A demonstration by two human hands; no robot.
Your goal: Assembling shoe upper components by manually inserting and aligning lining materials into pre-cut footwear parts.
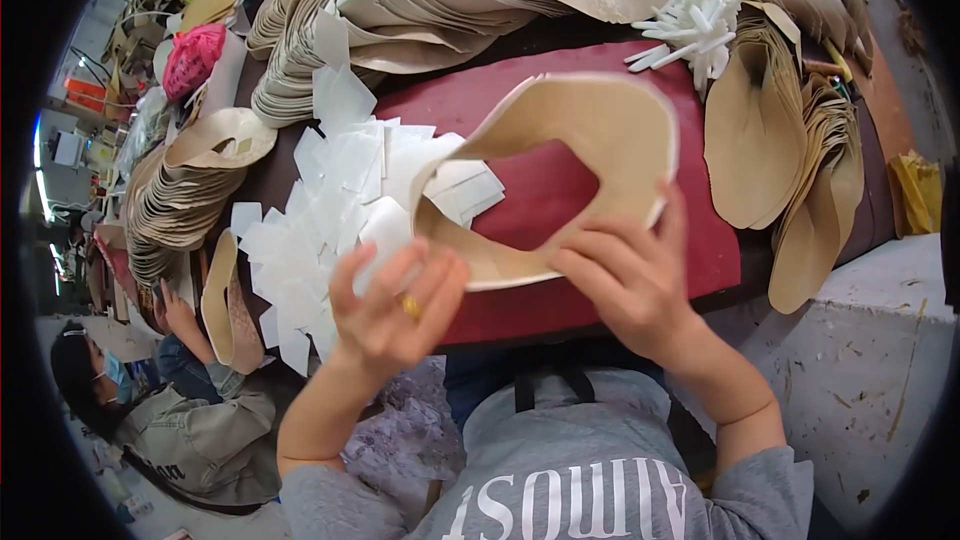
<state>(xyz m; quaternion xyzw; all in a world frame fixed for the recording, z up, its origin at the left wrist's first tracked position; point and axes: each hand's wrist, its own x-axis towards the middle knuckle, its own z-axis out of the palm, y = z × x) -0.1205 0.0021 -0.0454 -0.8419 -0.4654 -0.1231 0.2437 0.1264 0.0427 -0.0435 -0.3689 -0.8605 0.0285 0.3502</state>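
A tan shoe upper, curved into a ring with a wide opening, is raised over the dark red mat. On its near left edge, my left hand is closed, its fingers slightly blurred and wearing a yellow ring. My right hand grips the near right edge, fingers bent over the inner face. Just left of the upper, a loose heap of thin white pieces spreads across the mat's edge, and the upper overlaps part of it.
Stacked tan uppers line the back, with more at left and right. White sticks lie in a pile at back right. A co-worker sits at left. A pale, stained block stands at right.
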